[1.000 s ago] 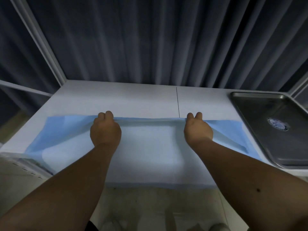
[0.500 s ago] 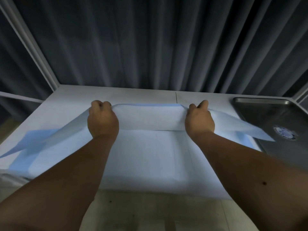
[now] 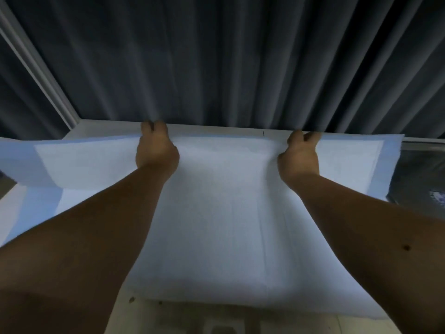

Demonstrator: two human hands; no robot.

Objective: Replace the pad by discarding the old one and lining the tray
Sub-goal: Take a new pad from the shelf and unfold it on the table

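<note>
Currently we have left hand [image 3: 157,151] and right hand [image 3: 298,158] both curled tight on the far edge of the pad [image 3: 216,213], white face up with blue border, spread over the worktop [image 3: 216,128], its right end overlapping the metal tray [image 3: 419,169].

Dark pleated curtain [image 3: 240,56] behind white table [image 3: 216,128]; dim light.
</note>
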